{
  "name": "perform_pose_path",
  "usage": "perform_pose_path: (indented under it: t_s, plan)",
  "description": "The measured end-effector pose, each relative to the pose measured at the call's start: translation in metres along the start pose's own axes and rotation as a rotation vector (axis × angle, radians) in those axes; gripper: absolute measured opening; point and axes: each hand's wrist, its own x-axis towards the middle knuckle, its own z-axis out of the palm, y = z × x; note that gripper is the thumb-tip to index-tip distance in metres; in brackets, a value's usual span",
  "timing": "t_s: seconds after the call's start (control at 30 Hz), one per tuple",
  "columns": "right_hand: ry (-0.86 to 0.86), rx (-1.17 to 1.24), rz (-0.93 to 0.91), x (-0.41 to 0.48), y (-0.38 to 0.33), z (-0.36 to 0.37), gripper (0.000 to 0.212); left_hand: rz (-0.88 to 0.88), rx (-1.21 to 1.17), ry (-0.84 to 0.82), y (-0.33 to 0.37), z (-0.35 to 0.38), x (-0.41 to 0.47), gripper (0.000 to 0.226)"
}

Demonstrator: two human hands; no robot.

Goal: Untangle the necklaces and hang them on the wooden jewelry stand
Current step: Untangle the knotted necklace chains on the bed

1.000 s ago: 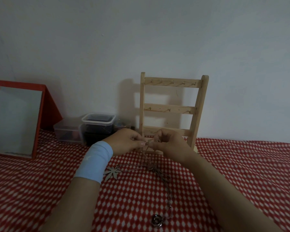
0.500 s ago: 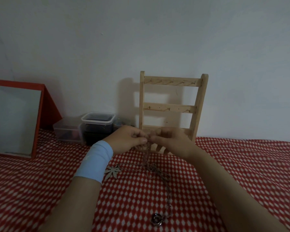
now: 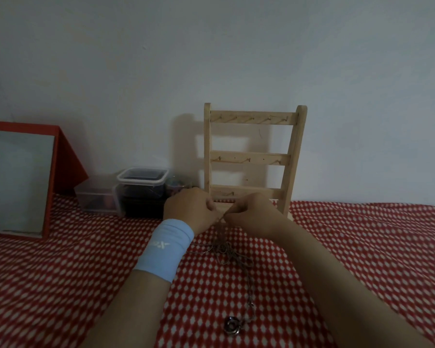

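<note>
A tangle of thin necklace chains (image 3: 227,249) lies on the red checked cloth, with strands rising to my fingers. My left hand (image 3: 190,212), with a light blue wristband, and my right hand (image 3: 255,213) each pinch chain strands close together just above the tangle. One chain runs down toward me and ends in a round silver pendant (image 3: 232,327). The wooden jewelry stand (image 3: 253,156) stands upright right behind my hands, three rails with small hooks, nothing hanging on them. The leaf-shaped pendant is hidden behind my left wrist.
A red-framed mirror (image 3: 18,182) leans at the far left. Clear plastic boxes (image 3: 141,189) sit against the wall left of the stand. The white wall is close behind everything.
My hands have drawn slightly apart and the chain strands between them are pulled up. The leaf pendant seen earlier by my left wrist is now covered.
</note>
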Motion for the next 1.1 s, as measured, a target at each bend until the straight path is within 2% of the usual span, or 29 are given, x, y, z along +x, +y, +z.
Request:
perform_pose_path:
  t_s: [0.07,0.13,0.2,0.27,0.33,0.43,0.53,0.57,0.63,0.7,0.8,0.87,0.97,1.1]
  plan:
    - [0.019,0.068,0.03,0.0,0.0,-0.005,0.013,-0.057,0.022,-0.01,-0.008,0.002,0.003,0.023]
    - [0.033,0.285,0.115,0.003,-0.004,-0.009,0.019,-0.134,-0.139,-0.096,-0.021,0.004,0.01,0.026]
    - [0.07,0.588,0.225,0.004,-0.01,-0.013,0.029,-0.231,-0.461,-0.138,-0.029,0.003,0.013,0.027]
    - [0.07,0.868,0.18,0.002,-0.009,-0.015,0.03,-0.392,-0.891,-0.158,-0.028,-0.001,0.012,0.022]
    - [-0.015,1.064,0.107,-0.001,-0.005,-0.015,0.021,-0.491,-1.242,-0.171,-0.023,-0.005,0.01,0.019]
    - [-0.081,1.008,0.029,-0.002,0.002,-0.012,0.02,-0.492,-1.487,-0.2,-0.02,-0.004,0.01,0.023]
    - [-0.048,0.894,0.037,0.0,0.004,-0.01,0.041,-0.471,-1.645,-0.256,-0.017,-0.004,0.008,0.024]
    - [-0.037,0.816,0.066,-0.001,0.003,-0.01,0.041,-0.475,-1.691,-0.266,-0.017,-0.005,0.008,0.025]
    - [0.009,0.567,0.144,-0.001,0.003,-0.009,0.027,-0.484,-1.79,-0.282,-0.021,-0.006,0.01,0.025]
    - [0.047,0.283,0.192,0.001,0.008,-0.008,0.028,-0.485,-1.865,-0.28,-0.026,-0.007,0.011,0.025]
    - [0.026,-0.105,0.2,0.006,0.017,-0.005,0.03,-0.477,-1.868,-0.246,-0.032,-0.011,0.005,0.026]
    - [0.015,-0.31,0.209,0.008,0.021,-0.004,0.024,-0.471,-1.739,-0.213,-0.037,-0.016,-0.003,0.025]
    - [0.002,-0.512,0.218,0.005,0.019,-0.003,0.01,-0.419,-1.325,-0.2,-0.05,-0.022,-0.016,0.023]
    - [-0.061,-0.776,0.151,-0.007,0.0,0.003,0.03,-0.266,-0.813,-0.257,-0.064,-0.028,-0.037,0.019]
